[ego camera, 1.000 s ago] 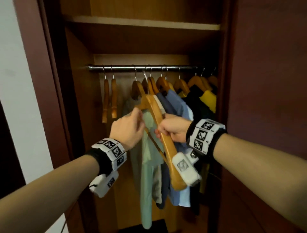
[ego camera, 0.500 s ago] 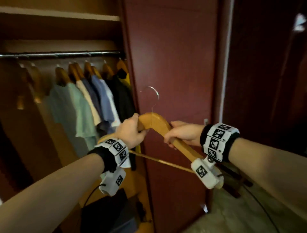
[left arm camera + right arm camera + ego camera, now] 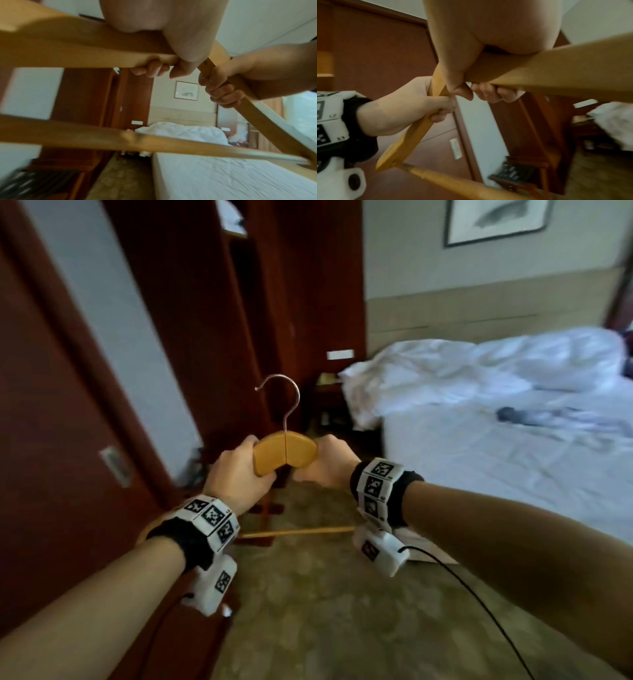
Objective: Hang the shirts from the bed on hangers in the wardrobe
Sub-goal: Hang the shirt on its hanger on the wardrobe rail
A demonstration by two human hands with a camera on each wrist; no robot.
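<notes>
An empty wooden hanger [image 3: 286,451] with a metal hook [image 3: 284,402] stands upright in front of me, held by both hands. My left hand [image 3: 239,477] grips its left arm and my right hand [image 3: 329,463] grips its right arm. The left wrist view shows my left fingers [image 3: 154,67] curled round the wood, with the crossbar [image 3: 154,143] below. In the right wrist view my right fingers [image 3: 488,92] wrap the other arm [image 3: 556,75]. On the white bed [image 3: 513,474] to the right lies a dark bluish garment [image 3: 524,416], blurred.
A dark red wooden door [image 3: 51,440] and cabinet panels [image 3: 205,337] stand close on the left. Patterned carpet [image 3: 325,611] runs between them and the bed. A rumpled white duvet [image 3: 462,364] lies at the head of the bed, beside a dark bedside table [image 3: 325,398]. A black cable [image 3: 479,594] hangs from my right wrist.
The hanger has come off the wardrobe rail and both hands carry it. My view has swung right from the wardrobe to the bed, and the hanger now stands upright.
</notes>
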